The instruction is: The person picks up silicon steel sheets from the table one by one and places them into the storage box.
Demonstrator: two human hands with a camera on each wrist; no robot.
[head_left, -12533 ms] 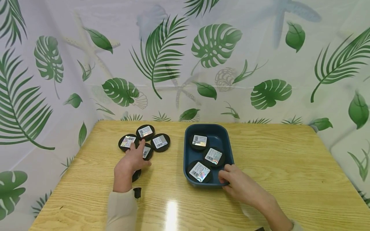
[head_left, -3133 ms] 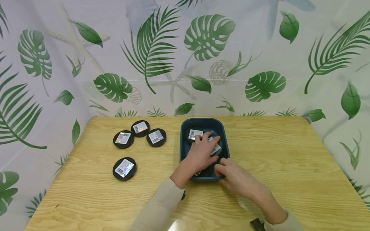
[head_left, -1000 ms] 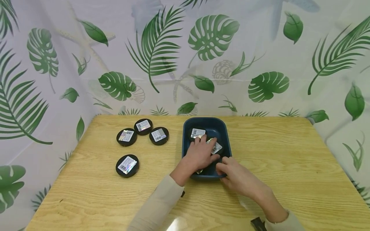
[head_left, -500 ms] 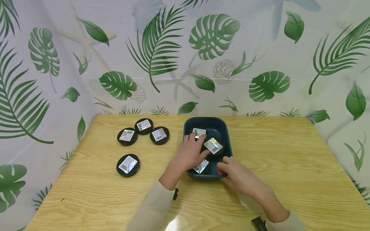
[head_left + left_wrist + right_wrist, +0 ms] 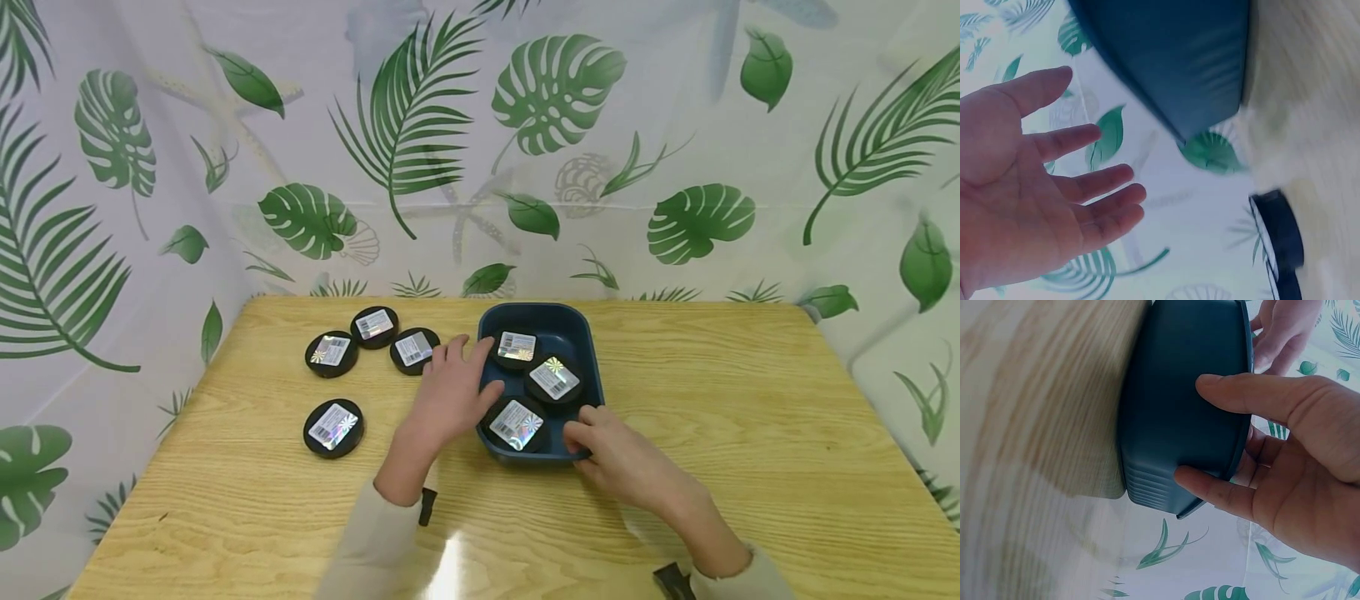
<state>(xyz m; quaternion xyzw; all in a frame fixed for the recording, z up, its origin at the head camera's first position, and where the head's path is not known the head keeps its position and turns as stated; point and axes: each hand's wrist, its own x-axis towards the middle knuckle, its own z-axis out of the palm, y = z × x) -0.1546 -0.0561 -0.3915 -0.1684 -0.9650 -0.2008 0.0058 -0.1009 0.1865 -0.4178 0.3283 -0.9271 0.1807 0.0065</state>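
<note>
My left hand (image 5: pixel 448 393) hovers at the left side of a dark blue tray (image 5: pixel 557 333), fingers spread and holding nothing; its open palm (image 5: pixel 1029 181) shows in the left wrist view. The right hand (image 5: pixel 626 462) pinches the tray's near right rim, thumb against the outer wall (image 5: pixel 1172 406) and some fingers hidden behind the rim. Inside the tray, three flat round black discs show barcode labels: a far one (image 5: pixel 516 347), a middle one (image 5: pixel 553 378) and a near one (image 5: pixel 516 423). The middle disc overlaps its neighbours in this view.
Left of the tray, several similar labelled discs lie on the wooden table (image 5: pixel 247 500): one nearer disc (image 5: pixel 333 427) apart, the others grouped farther back, including one (image 5: pixel 414 350) beside my left fingertips. A leaf-patterned curtain (image 5: pixel 450 150) stands behind the table.
A disc that lay at the left with the others has gone from the table. My left hand has since lifted out of the tray and moved left; my right hand keeps its grip.
</note>
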